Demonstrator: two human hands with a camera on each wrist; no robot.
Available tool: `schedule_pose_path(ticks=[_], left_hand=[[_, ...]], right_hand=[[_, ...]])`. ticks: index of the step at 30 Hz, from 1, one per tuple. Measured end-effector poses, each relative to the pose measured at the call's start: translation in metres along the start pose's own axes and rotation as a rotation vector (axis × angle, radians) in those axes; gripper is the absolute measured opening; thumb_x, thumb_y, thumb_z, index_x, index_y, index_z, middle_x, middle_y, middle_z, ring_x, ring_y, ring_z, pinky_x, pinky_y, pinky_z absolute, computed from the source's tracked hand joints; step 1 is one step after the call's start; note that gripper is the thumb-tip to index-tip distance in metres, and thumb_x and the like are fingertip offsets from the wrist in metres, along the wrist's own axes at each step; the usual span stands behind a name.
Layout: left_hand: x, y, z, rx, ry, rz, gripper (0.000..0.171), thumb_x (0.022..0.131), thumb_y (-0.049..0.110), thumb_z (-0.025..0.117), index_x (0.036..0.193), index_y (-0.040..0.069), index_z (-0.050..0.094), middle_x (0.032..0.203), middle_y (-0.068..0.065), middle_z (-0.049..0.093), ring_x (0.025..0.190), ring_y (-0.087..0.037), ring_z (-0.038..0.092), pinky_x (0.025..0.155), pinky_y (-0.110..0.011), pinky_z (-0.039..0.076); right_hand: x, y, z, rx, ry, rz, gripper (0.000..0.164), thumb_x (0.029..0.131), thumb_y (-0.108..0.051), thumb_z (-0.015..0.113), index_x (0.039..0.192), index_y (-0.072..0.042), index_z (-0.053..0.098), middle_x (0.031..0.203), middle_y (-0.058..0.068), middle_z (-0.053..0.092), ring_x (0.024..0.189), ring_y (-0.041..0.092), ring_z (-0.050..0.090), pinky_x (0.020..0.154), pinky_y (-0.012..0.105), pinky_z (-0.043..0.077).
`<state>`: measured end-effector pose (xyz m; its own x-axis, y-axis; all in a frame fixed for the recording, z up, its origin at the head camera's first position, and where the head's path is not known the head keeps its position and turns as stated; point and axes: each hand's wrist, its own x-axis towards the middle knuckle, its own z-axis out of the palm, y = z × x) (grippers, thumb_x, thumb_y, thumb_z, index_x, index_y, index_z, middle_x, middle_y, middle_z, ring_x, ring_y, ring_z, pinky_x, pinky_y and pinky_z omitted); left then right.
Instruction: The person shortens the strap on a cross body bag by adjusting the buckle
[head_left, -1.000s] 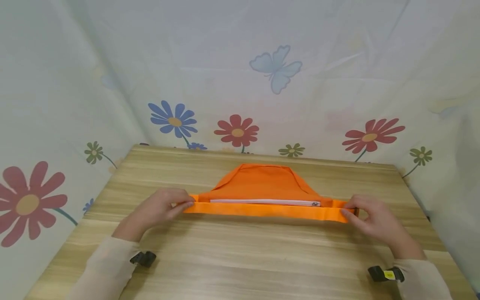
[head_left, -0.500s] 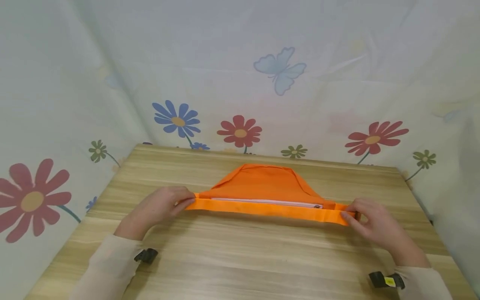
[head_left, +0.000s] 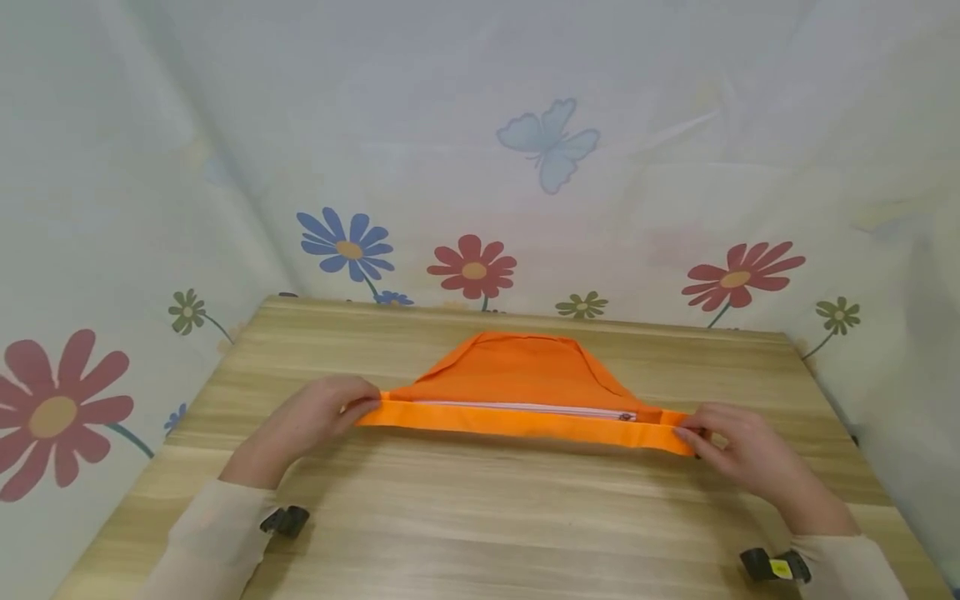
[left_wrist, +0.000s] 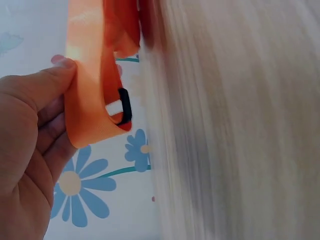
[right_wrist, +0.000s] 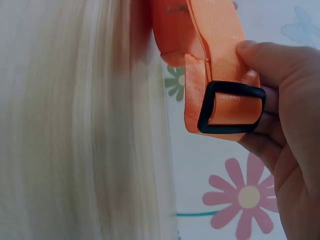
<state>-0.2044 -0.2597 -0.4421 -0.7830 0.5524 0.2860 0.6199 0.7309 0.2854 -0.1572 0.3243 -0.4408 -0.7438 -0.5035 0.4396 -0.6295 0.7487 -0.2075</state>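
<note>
An orange waist bag (head_left: 525, 371) with a white zipper (head_left: 517, 407) lies near the middle of the table, its wide side away from me. Along its near side runs the flat orange strap (head_left: 510, 422), stretched between both hands. My left hand (head_left: 318, 415) pinches the strap's left end between thumb and fingers; in the left wrist view the strap folds into a loop there, with a small black piece (left_wrist: 125, 106) at its edge. At the other end my right hand (head_left: 746, 442) pinches the strap beside a black slide buckle (right_wrist: 232, 107), threaded on the webbing.
The wood-grain table (head_left: 480, 517) reaches back to a pale curtain (head_left: 420, 108) printed with flowers and a butterfly, which also runs along both sides. A black band clip hangs at the left cuff (head_left: 285, 522), another at the right cuff (head_left: 776, 566).
Both hands keep their grip on the strap. The strap now sits slightly nearer to me and a bit further left, and the right hand tilts a little more over the buckle end.
</note>
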Motion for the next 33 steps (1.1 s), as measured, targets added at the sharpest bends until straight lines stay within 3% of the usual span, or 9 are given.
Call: schedule_pose_path(ticks=[8, 13, 20, 26, 33], left_hand=[[-0.01, -0.006, 0.003, -0.068, -0.023, -0.058, 0.01, 0.093, 0.011, 0.084, 0.101, 0.017, 0.084, 0.094, 0.009, 0.079, 0.083, -0.007, 0.069, 0.081, -0.036, 0.064], [-0.015, -0.008, 0.013, -0.053, -0.029, -0.01, 0.01, 0.094, 0.01, 0.083, 0.101, 0.017, 0.084, 0.093, 0.011, 0.077, 0.085, -0.007, 0.068, 0.082, -0.035, 0.064], [-0.014, -0.002, 0.015, 0.006, -0.073, -0.003, 0.008, 0.096, 0.012, 0.081, 0.102, 0.017, 0.083, 0.092, 0.011, 0.072, 0.083, -0.005, 0.063, 0.083, -0.035, 0.063], [-0.014, 0.001, 0.017, 0.082, -0.089, 0.066, 0.007, 0.097, 0.011, 0.08, 0.101, 0.015, 0.083, 0.091, 0.008, 0.067, 0.078, -0.006, 0.061, 0.074, -0.032, 0.06], [-0.012, 0.006, 0.023, 0.158, -0.097, 0.057, 0.005, 0.096, 0.011, 0.08, 0.098, 0.016, 0.079, 0.09, 0.008, 0.067, 0.078, -0.008, 0.061, 0.074, -0.034, 0.06]], right_hand=[[0.001, -0.002, 0.004, 0.057, 0.004, -0.066, 0.035, 0.075, 0.0, 0.094, 0.101, -0.02, 0.081, 0.091, -0.017, 0.073, 0.077, -0.003, 0.058, 0.071, 0.017, 0.056], [0.0, 0.001, 0.011, 0.062, 0.005, -0.129, 0.037, 0.073, 0.005, 0.093, 0.102, -0.017, 0.081, 0.093, -0.012, 0.077, 0.078, 0.0, 0.063, 0.073, 0.015, 0.055], [-0.005, 0.001, 0.018, 0.057, -0.069, -0.054, 0.027, 0.08, -0.002, 0.091, 0.098, -0.02, 0.081, 0.092, -0.017, 0.075, 0.079, -0.003, 0.06, 0.07, 0.024, 0.06], [-0.002, 0.0, 0.023, 0.044, -0.139, -0.026, 0.022, 0.084, -0.005, 0.09, 0.1, -0.018, 0.082, 0.094, -0.01, 0.076, 0.08, 0.0, 0.062, 0.071, 0.027, 0.061], [-0.003, -0.004, 0.031, 0.041, -0.157, 0.019, 0.022, 0.085, -0.005, 0.09, 0.1, -0.018, 0.08, 0.09, -0.011, 0.075, 0.078, -0.005, 0.052, 0.066, 0.024, 0.053]])
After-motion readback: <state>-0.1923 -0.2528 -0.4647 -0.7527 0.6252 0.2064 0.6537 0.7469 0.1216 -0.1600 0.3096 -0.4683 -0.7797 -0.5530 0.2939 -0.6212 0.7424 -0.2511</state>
